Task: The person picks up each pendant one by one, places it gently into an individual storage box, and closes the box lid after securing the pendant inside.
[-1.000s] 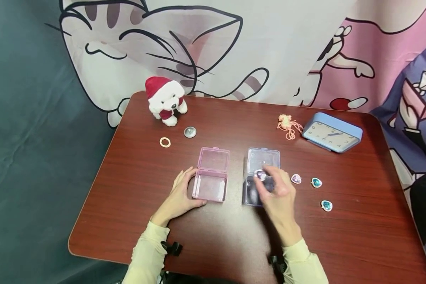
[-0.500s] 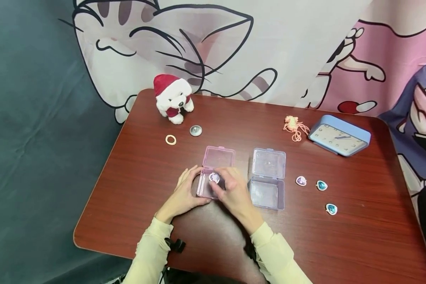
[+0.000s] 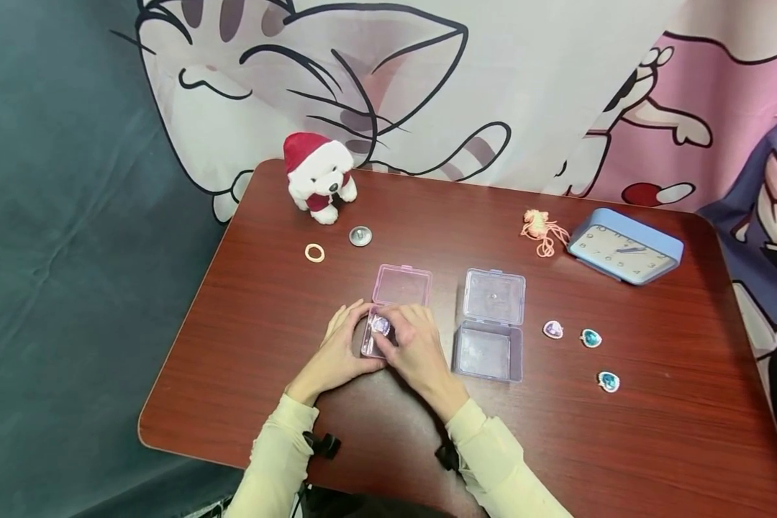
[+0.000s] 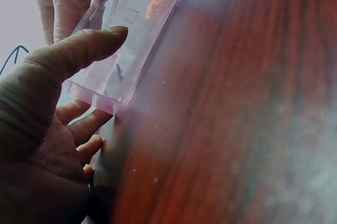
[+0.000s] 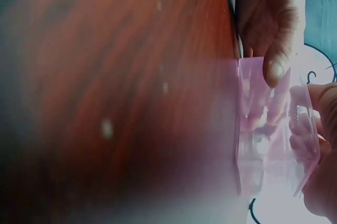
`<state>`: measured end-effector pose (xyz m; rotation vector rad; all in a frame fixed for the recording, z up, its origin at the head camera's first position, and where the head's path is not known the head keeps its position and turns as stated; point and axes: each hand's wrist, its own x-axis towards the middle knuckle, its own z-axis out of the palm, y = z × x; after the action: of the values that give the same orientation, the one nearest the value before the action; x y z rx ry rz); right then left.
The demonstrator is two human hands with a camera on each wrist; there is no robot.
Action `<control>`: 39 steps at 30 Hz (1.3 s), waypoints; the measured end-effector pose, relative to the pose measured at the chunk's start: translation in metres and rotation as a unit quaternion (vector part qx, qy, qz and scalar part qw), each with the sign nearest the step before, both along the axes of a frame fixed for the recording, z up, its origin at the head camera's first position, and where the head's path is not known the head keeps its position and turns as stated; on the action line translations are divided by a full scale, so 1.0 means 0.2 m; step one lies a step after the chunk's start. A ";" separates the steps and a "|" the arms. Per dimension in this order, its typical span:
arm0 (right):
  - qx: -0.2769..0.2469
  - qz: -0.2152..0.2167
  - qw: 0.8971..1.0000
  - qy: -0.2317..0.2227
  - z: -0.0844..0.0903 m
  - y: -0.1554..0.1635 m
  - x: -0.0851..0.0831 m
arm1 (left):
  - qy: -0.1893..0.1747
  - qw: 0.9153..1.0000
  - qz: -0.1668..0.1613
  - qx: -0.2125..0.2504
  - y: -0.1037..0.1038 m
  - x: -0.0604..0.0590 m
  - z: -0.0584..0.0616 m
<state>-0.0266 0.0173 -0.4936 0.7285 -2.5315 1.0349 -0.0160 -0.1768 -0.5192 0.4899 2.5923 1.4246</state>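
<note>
A pink clear plastic box [image 3: 402,286] stands on the table with its lid tipped back. My left hand [image 3: 338,362] holds it from the left; in the left wrist view the thumb [image 4: 87,50] lies along its wall and the fingers bend at its end. A purple gem [image 3: 380,326] with a pale beaded rim is pinched between the thumb and fingers of my right hand [image 3: 419,352], over the box's open bottom part. The right hand hides much of the box. To the right stands a second box [image 3: 488,352], clear bluish-purple, its lid open too.
Right of the boxes lie a purple gem [image 3: 553,329] and two teal gems [image 3: 591,338]. Behind them are a blue clock [image 3: 624,248] and a peach cord bundle [image 3: 539,229]. A white plush dog [image 3: 320,180], a metal disc [image 3: 360,236] and a cream ring [image 3: 314,252] sit back left.
My right hand has carried the purple gem leftward from over the bluish-purple box to the pink box, then lowered it. The left hand has stayed at the pink box. The head view has shifted slightly.
</note>
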 end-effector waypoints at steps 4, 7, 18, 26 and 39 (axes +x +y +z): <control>0.019 -0.002 1.000 -0.001 -0.01 0.00 0.00 | 0.002 1.000 0.001 -0.001 0.01 0.00 0.00; 0.025 -0.002 1.000 0.004 -0.02 -0.01 0.00 | 0.003 1.000 0.002 -0.002 0.01 0.00 0.00; 0.032 -0.005 0.999 0.004 -0.02 -0.01 0.00 | 0.017 1.000 0.000 -0.001 0.01 0.00 0.00; 0.034 -0.005 0.999 0.005 -0.02 -0.01 0.00 | 0.011 1.000 -0.001 -0.007 0.00 0.00 0.00; -0.044 0.004 0.999 0.001 0.06 0.07 0.00 | 0.027 1.000 0.002 0.013 0.00 -0.01 -0.07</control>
<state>-0.0258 0.0307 -0.4824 0.7154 -2.4653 1.1407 -0.0179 -0.1769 -0.5337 0.5346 2.6206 1.4675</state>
